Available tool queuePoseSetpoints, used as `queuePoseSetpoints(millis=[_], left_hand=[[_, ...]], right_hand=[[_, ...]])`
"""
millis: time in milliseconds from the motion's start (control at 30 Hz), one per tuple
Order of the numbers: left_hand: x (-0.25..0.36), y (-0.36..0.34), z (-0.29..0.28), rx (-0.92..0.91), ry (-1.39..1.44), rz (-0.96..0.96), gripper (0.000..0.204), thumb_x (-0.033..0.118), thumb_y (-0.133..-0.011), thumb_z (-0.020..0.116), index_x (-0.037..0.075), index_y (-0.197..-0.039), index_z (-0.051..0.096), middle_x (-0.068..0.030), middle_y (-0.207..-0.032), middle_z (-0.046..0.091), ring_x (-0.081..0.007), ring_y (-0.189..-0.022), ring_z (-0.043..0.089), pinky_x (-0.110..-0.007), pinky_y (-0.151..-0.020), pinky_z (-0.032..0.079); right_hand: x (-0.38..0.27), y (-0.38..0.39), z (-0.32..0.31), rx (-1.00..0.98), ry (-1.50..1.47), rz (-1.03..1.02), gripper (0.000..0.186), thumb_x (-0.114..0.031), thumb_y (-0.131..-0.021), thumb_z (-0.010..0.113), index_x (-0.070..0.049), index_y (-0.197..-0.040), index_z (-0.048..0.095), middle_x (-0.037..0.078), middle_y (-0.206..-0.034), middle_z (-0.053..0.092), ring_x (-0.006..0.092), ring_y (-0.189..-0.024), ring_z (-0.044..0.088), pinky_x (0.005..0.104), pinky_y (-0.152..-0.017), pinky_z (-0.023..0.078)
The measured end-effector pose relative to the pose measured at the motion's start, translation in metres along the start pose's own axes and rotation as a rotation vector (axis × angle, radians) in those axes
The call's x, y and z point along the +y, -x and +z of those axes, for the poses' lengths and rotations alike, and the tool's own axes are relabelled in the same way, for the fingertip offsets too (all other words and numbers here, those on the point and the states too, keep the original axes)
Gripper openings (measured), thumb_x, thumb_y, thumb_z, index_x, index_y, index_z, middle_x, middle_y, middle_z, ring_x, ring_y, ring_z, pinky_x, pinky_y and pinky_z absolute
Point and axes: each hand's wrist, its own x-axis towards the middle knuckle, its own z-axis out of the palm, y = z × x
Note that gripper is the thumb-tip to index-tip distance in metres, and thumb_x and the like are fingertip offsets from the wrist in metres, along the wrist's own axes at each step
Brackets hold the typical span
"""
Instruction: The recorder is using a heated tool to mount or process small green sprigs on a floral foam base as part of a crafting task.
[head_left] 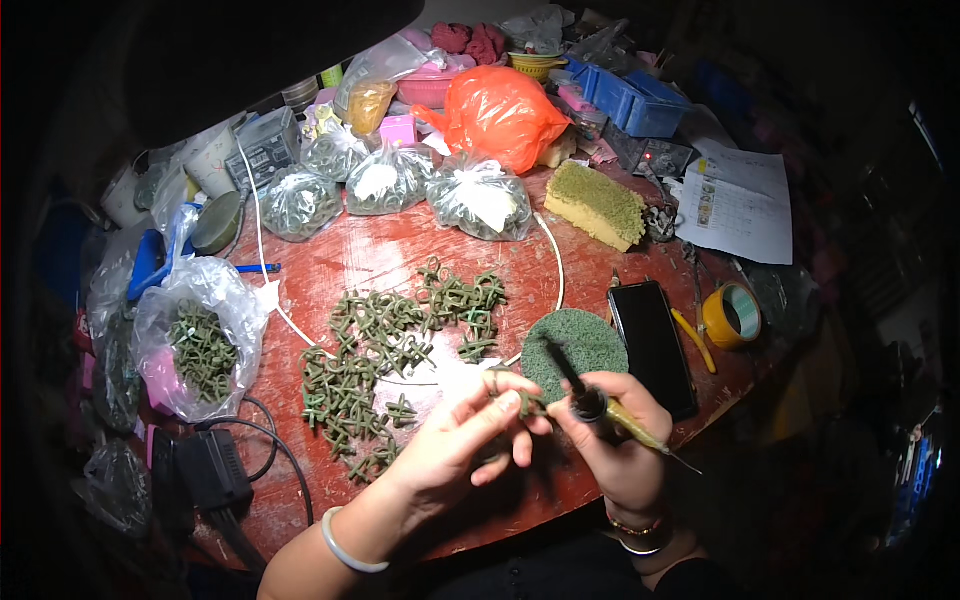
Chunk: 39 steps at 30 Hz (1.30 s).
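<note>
The widest thing is a hard red table (585,275) with a scuffed, glossy top. Toward its far side sits a puffed, crinkly orange-red bag (505,115); at left, an open clear bag (245,330) of thin plastic holds many small green pieces. A loose pile (350,410) of the same pieces, matt and twig-like with ring-shaped loops, spreads left of the middle. A flat, glassy phone (655,345) lies beside a round pad (600,335), green and coarse-grained; farther off, a yellow sponge (595,205), block-shaped, has a crumbly green top. The hands meet nearly fingertip to fingertip: the right hand (635,440) is closed around a black tool (588,402), a smooth, slim cylinder, while the left hand (465,430) pinches one green piece (530,404) just in front of the pad. That piece looks very light and rigid rather than soft, not notably slippery but likely brittle at its thin loops, so a gentle fingertip hold on its thickest part should suit it best; its exact shape is partly hidden by the fingers.
</note>
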Motion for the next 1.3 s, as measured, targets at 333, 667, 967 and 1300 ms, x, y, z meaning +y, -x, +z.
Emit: queuePoseSetpoints(millis=[333,667,967,1300], left_hand=[[0.022,-0.005,-0.015,0.495,-0.370,0.293,0.012,0.012,-0.089,0.067,0.007,-0.094,0.057,0.0020,-0.072,0.057,-0.0039,-0.056,0.050,-0.016,-0.044,0.032],[0.004,-0.018,-0.025,0.739,-1.393,0.651,0.017,0.010,-0.074,0.076,0.003,-0.086,0.066,-0.0073,-0.065,0.054,-0.0188,-0.060,0.053,-0.031,-0.058,0.044],[0.003,-0.026,-0.031,0.585,-1.046,0.755,0.009,0.003,-0.074,0.069,0.003,-0.080,0.063,-0.0049,-0.074,0.054,-0.0140,-0.067,0.056,-0.028,-0.064,0.046],[0.001,-0.011,-0.023,0.423,-0.483,0.442,0.009,0.003,-0.086,0.066,0.006,-0.091,0.059,-0.0044,-0.102,0.064,-0.0082,-0.073,0.057,-0.023,-0.064,0.048]], right_hand=[[-0.002,-0.001,0.001,0.090,-0.050,0.044,0.020,0.008,-0.085,0.063,0.004,-0.104,0.059,0.008,-0.092,0.066,0.0123,-0.082,0.066,0.0247,-0.074,0.053],[0.002,0.001,0.010,-0.016,-0.005,0.039,0.018,0.008,-0.085,0.063,0.004,-0.102,0.060,0.007,-0.089,0.065,0.0125,-0.080,0.067,0.0232,-0.071,0.052],[-0.002,0.001,0.004,-0.029,-0.029,0.093,0.020,0.006,-0.086,0.063,0.005,-0.106,0.059,0.010,-0.090,0.067,0.0112,-0.082,0.066,0.0239,-0.074,0.052],[-0.011,0.007,-0.018,0.035,-0.052,0.127,0.020,-0.001,-0.089,0.064,0.002,-0.109,0.063,0.004,-0.085,0.066,0.0081,-0.072,0.063,0.0220,-0.066,0.051]])
